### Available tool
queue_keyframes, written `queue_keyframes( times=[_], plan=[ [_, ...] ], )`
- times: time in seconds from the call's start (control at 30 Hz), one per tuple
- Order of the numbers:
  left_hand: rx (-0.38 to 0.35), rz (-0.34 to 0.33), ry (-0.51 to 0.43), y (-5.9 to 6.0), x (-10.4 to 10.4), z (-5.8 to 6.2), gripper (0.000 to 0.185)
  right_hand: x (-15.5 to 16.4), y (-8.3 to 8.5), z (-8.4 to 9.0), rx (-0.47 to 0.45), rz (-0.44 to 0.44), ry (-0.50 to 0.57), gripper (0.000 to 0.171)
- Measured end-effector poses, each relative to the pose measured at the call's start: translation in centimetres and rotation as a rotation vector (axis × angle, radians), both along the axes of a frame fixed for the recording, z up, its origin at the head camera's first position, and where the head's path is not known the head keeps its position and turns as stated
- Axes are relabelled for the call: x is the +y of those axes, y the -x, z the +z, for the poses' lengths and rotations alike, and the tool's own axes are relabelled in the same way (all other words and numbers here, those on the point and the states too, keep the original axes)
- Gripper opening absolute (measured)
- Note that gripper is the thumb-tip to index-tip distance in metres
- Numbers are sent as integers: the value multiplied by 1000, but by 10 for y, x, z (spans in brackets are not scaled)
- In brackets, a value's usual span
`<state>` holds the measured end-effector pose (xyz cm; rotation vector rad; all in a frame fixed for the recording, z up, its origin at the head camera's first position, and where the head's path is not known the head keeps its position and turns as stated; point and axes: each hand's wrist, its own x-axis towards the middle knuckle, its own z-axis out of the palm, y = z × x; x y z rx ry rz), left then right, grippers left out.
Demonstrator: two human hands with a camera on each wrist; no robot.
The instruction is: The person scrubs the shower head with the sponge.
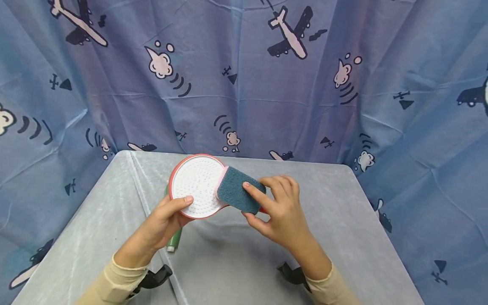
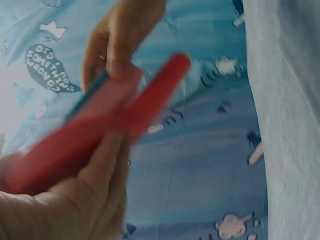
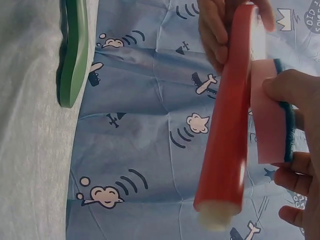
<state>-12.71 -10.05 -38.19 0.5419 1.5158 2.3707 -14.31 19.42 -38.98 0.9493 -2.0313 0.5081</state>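
Left hand (image 1: 164, 220) gripping red-rimmed disc (image 1: 196, 186) upright, right hand (image 1: 282, 207) pressing sponge (image 1: 238, 192) lengthwise, seemingly flat.

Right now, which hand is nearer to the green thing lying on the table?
Left. The left hand holds the red-rimmed disc directly above the green thing; the right hand grips the sponge, off to its right.

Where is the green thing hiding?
In the head view the green thing lies on the gray table, mostly hidden under the left hand and the red-rimmed disc it holds.
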Motion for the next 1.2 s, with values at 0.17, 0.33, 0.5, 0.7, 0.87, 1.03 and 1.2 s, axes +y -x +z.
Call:
queue_keyframes(
  times=[0.17, 0.33, 0.5, 0.7, 0.87, 1.03, 1.2],
  plan=[
    [-141, 153, -56, 0, 8, 1, 53, -2, 1, -4, -8, -73, -9, 59],
    [-211, 278, -197, 3, 10, 0, 46, 4, 5, -7, -27, -283, 63, 60],
    [-225, 357, -223, 3, 9, 0, 42, 11, 12, -10, -39, -437, 159, 59],
    [-216, 385, -121, -1, 19, -2, 50, -1, 11, -19, -10, -429, 200, 60],
    [-228, 296, -81, -4, 31, -12, 64, -20, 5, -29, -23, -228, 139, 62],
    [-239, 275, -119, -2, 31, -16, 61, -20, 7, -27, 8, -185, 115, 61],
    [-236, 306, -216, -3, 24, -8, 62, 6, 17, -17, 27, -382, 191, 61]
  ],
)
